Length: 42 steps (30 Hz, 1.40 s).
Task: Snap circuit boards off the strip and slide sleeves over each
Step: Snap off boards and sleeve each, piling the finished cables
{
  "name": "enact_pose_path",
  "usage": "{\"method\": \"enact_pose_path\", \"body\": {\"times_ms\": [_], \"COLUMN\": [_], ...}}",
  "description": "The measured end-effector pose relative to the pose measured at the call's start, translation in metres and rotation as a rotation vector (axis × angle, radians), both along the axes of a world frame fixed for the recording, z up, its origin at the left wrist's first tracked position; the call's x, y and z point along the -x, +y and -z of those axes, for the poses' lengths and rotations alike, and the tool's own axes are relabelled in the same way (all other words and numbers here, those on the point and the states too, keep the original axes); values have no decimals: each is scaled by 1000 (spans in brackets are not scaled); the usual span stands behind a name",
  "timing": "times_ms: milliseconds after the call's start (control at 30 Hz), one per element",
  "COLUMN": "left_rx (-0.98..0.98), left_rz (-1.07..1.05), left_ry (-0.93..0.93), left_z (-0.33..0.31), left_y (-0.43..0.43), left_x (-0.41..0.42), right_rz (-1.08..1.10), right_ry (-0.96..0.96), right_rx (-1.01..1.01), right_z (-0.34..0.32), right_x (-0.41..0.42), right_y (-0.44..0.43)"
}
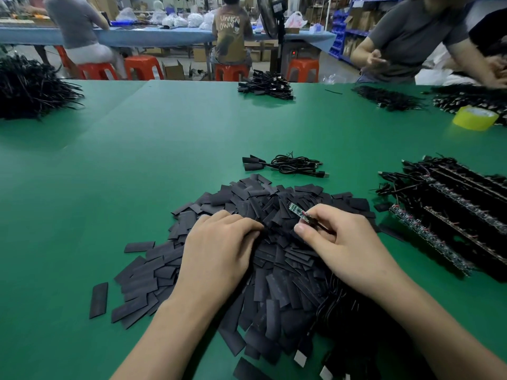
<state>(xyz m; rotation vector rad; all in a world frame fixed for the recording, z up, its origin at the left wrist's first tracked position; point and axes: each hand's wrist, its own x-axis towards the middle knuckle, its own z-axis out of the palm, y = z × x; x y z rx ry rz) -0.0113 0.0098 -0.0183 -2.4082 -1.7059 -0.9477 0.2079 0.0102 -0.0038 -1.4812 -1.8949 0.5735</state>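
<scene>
Room: workshop with seated people (231,34) at a blue bench (153,35) far behind, red stools (142,67), a fan (271,15), boxes and blue bins along the walls.
Bench: green mat (137,160) covering the whole near surface, with a faint crease running diagonally across its far left.
Sleeves: big heap of flat black sleeves (247,204) spread under and around both hands, with loose ones trailing off to the left of the left fingers.
Left hand: left hand (219,248) lies palm down on the heap, fingers (241,223) curled into the sleeves; whether they pinch one I cannot tell.
Right hand: right hand (343,242) has thumb and fingers closed on one end of a board.
Board: small green board (297,212) sticks up and away from the right fingers, over the heap, its wire end hidden in the grip.
Strips: rows of dark strips (461,215) with wires lie to the right of the right fingers, near the bench's right edge.
Cables: small cable bundle (290,165) just beyond the heap; more bundles (266,85) at the far edge; a large black bunch (30,89) far left.
Tape: yellow roll (474,117) far right, near another person's arms (384,61).
Open room: wide bare mat to the left of the left fingers and beyond the heap up to the far edge; the right side is crowded.
</scene>
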Motion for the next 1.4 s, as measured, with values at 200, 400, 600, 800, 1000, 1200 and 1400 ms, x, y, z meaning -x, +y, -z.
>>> {"method": "enact_pose_path", "body": {"times_ms": [200,400,600,800,1000,1200,1400], "left_rx": [167,124,-17,68,128,109,33], "left_rz": [171,263,232,141,129,118,185], "left_ry": [-531,-565,-447,-694,-762,-734,-544], "left_z": [-2,-5,-3,-3,-2,0,0], "left_y": [-2,-8,-10,-5,-4,-4,-1], "left_x": [-6,-13,-14,-10,-10,-10,-5], "right_rz": [-58,-97,-123,-90,-139,-148,-198], "right_ry": [157,234,280,151,55,37,13], "right_rx": [70,116,156,50,38,61,105], "right_z": [-5,-4,-7,-17,-21,-20,-19], "right_x": [2,1,3,-4,-1,2,-3], "right_y": [-2,-1,-3,-3,-7,-9,-5]}}
